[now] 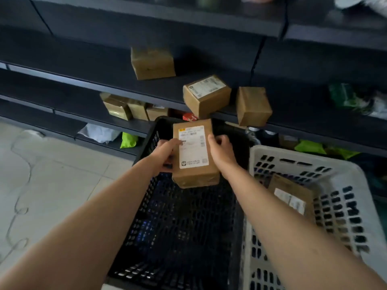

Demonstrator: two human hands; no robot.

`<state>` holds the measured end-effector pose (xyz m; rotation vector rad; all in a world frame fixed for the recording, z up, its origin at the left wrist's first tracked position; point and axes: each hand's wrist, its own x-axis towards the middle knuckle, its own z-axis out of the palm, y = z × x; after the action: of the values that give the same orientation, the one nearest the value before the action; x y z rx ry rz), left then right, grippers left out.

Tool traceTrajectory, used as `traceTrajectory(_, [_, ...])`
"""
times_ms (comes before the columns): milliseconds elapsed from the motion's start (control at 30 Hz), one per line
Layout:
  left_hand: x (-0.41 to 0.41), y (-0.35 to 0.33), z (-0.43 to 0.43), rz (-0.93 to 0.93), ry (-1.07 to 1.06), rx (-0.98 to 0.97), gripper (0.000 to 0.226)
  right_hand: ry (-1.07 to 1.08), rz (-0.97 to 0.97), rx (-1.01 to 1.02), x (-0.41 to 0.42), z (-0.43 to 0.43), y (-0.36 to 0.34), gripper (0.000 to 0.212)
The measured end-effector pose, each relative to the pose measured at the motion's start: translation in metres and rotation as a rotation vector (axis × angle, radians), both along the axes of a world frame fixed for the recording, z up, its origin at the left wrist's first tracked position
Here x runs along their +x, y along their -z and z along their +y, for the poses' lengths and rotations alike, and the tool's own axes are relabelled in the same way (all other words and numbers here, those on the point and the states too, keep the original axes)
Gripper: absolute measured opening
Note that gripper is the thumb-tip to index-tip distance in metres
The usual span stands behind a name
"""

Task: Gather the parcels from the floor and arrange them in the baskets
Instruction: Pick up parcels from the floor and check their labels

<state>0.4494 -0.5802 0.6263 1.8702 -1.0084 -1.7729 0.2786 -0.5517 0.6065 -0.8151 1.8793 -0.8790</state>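
I hold a brown cardboard parcel (194, 155) with a white shipping label above the black plastic basket (146, 197). My left hand (166, 152) grips its left side and my right hand (219, 151) grips its right side. The black basket's inside looks dark and I cannot make out any parcel in it. To its right stands a white plastic basket (343, 197) with one flat brown labelled parcel (291, 195) leaning inside.
Dark shelves (83, 65) run across the back. They hold brown boxes (152, 62), a labelled box (206, 95) and another box (253, 105) at the shelf edge. Lower shelves carry small boxes (125, 107), a white bag (100, 133) and green bags (128, 140). Pale tiled floor (52, 174) lies left.
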Motion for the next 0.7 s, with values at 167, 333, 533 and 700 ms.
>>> traceTrajectory(167, [0.031, 0.083, -0.017, -0.085, -0.004, 0.011, 0.036, 0.041, -0.068, 0.117, 0.054, -0.012, 0.086, 0.043])
traceTrajectory(333, [0.03, 0.203, -0.053, -0.185, 0.168, -0.001, 0.081, 0.153, -0.145, 0.159, 0.077, -0.029, 0.15, 0.038])
traceTrajectory(533, [0.008, 0.19, -0.033, -0.322, 0.343, -0.101, 0.082, 0.246, -0.128, 0.198, 0.081, -0.027, 0.195, 0.041])
traceTrajectory(700, [-0.007, 0.166, -0.035, -0.432, 0.325, -0.25, 0.064, 0.225, -0.16, 0.193, 0.07, -0.027, 0.167, 0.044])
